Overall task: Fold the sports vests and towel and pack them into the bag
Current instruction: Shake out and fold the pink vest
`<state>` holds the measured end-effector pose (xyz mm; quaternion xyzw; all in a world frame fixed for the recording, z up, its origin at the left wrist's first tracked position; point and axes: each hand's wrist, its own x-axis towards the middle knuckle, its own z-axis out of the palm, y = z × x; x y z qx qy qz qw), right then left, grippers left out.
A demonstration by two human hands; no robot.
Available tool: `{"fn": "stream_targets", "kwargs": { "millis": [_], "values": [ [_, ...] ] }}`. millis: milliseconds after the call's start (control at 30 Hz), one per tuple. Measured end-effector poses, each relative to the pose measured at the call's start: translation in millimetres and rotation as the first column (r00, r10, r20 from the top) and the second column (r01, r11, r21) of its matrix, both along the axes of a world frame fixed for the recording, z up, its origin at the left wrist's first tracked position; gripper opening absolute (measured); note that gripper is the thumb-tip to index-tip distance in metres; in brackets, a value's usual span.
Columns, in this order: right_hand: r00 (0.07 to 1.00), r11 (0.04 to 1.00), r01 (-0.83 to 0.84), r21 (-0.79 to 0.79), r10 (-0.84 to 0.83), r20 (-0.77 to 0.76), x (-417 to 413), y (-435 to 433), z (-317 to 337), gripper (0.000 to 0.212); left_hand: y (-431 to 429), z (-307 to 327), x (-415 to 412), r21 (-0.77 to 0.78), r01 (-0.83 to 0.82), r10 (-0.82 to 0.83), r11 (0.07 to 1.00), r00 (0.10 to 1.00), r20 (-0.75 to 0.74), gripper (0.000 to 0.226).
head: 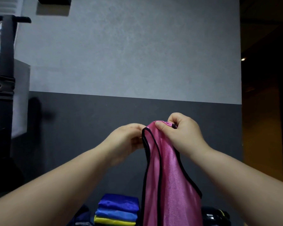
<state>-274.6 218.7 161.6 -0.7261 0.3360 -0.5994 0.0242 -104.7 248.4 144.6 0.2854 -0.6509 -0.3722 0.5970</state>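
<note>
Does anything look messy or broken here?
Nothing stands out. The left hand and right hand hold the pink vest up, untorn. Below, the folded vests sit in a tidy stack.

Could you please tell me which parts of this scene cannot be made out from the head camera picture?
All in the head view:
The pink vest, held up by the left hand and right hand: lower part cut off by the bottom edge.
The folded stack: base cropped by the bottom edge, so its count is unclear.
A dark object, lower right: too dark and cropped to identify.
</note>
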Motion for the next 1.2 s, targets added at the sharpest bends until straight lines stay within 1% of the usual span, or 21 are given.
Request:
{"fn": "stream_targets", "kwargs": {
  "millis": [33, 67, 100, 167, 200, 233, 300, 333, 367, 433, 500, 533, 600, 700, 867, 933, 1033, 1100, 1167, 1200],
  "values": [
    [1.0, 1.0, 0.007, 0.003, -0.007, -0.004, 0.6, 0.0, 0.4, 0.04, 0.4, -1.4, -1.4, 0.053, 0.074, -0.072, 0.996, 0.996, -0.045, 0.021],
    [1.0, 1.0, 0.012, 0.006, -0.012, -0.006, 1.2, 0.2, 1.0, 0.041, 0.5, -3.5, -1.8, 0.087, 0.121, -0.117, 0.989, 0.992, -0.052, 0.031],
    [1.0, 1.0, 0.015, 0.008, -0.015, -0.009, 1.8, 0.3, 1.5, 0.041, 0.1, -5.6, -2.1, 0.092, 0.126, -0.126, 0.988, 0.992, -0.004, 0.039],
    [1.0, 1.0, 0.022, 0.006, -0.021, -0.021, 2.3, 0.3, 2.1, 0.042, -0.8, -9.6, -7.5, 0.053, 0.075, -0.082, 0.996, 0.987, 0.135, 0.045],
    [0.999, 1.0, 0.02, 0.001, -0.02, -0.028, 2.1, 0.7, 2.3, 0.042, -3.6, -12.0, -10.0, 0.035, 0.035, -0.04, 0.999, 0.991, 0.131, 0.045],
    [0.999, 1.0, 0.01, -0.008, -0.01, -0.039, 1.0, 1.1, 2.4, 0.041, -5.1, -12.5, -12.4, 0.027, -0.023, 0.021, 0.999, 0.997, 0.071, 0.039],
    [0.995, 0.999, -0.024, -0.033, 0.021, -0.097, -3.6, 3.9, 3.5, 0.037, -7.5, -12.2, -12.2, 0.015, -0.103, 0.104, 0.995, 0.994, -0.034, 0.014],
    [0.988, 0.998, -0.041, -0.037, 0.035, -0.148, -7.4, 5.9, 4.8, 0.032, -8.0, -11.2, -10.3, 0.014, -0.101, 0.102, 0.995, 0.993, -0.053, 0.006],
    [0.976, 0.998, -0.059, -0.022, 0.053, -0.209, -12.1, 8.1, 6.6, 0.027, -7.1, -8.9, -8.5, 0.016, -0.066, 0.067, 0.998, 0.996, -0.065, 0.003],
    [0.933, 0.992, -0.119, 0.049, 0.128, -0.336, -21.7, 11.4, 11.0, 0.025, -4.2, -4.7, -4.2, 0.02, 0.005, -0.003, 1.0, 0.995, -0.096, 0.006],
    [0.88, 0.98, -0.166, 0.114, 0.199, -0.431, -29.0, 12.4, 14.6, 0.028, -2.2, -1.2, -0.9, 0.017, 0.019, -0.018, 1.0, 0.996, -0.086, 0.012],
    [0.862, 0.975, -0.177, 0.136, 0.22, -0.456, -31.1, 12.8, 16.0, 0.027, -1.6, -0.1, 0.0, 0.009, 0.012, -0.012, 1.0, 0.998, -0.062, 0.014],
    [0.85, 0.965, -0.195, 0.178, 0.256, -0.46, -33.6, 12.8, 18.2, 0.025, -2.0, 1.6, 1.3, -0.015, -0.001, 0.0, 1.0, 1.0, -0.019, 0.013],
    [0.844, 0.944, -0.22, 0.245, 0.31, -0.438, -36.3, 13.8, 20.2, 0.03, -2.0, 5.3, 3.1, -0.038, -0.007, 0.007, 0.999, 1.0, -0.005, 0.007],
    [0.826, 0.941, -0.194, 0.278, 0.31, -0.47, -36.0, 14.0, 19.3, 0.038, -1.6, 9.9, 7.5, -0.078, -0.027, 0.029, 0.997, 0.999, 0.031, 0.011],
    [0.827, 0.951, -0.169, 0.26, 0.28, -0.488, -33.8, 13.5, 18.5, 0.035, -0.9, 11.0, 7.8, -0.089, -0.042, 0.045, 0.995, 0.998, 0.033, 0.013],
    [0.831, 0.967, -0.13, 0.221, 0.228, -0.508, -31.2, 12.0, 17.5, 0.024, -0.8, 12.6, 9.6, -0.101, -0.07, 0.074, 0.992, 0.997, 0.03, 0.013],
    [0.841, 0.969, -0.111, 0.221, 0.21, -0.499, -30.8, 12.8, 17.8, 0.018, -0.6, 13.5, 11.0, -0.104, -0.085, 0.089, 0.991, 0.995, 0.033, 0.012],
    [0.859, 0.961, -0.12, 0.248, 0.226, -0.46, -31.0, 13.4, 18.9, 0.019, -1.6, 14.0, 12.9, -0.108, -0.1, 0.105, 0.989, 0.994, 0.035, 0.011],
    [0.876, 0.948, -0.152, 0.28, 0.26, -0.407, -31.3, 13.4, 19.5, 0.022, -2.0, 14.4, 13.6, -0.111, -0.108, 0.112, 0.988, 0.993, 0.034, 0.013]
  ]
}}
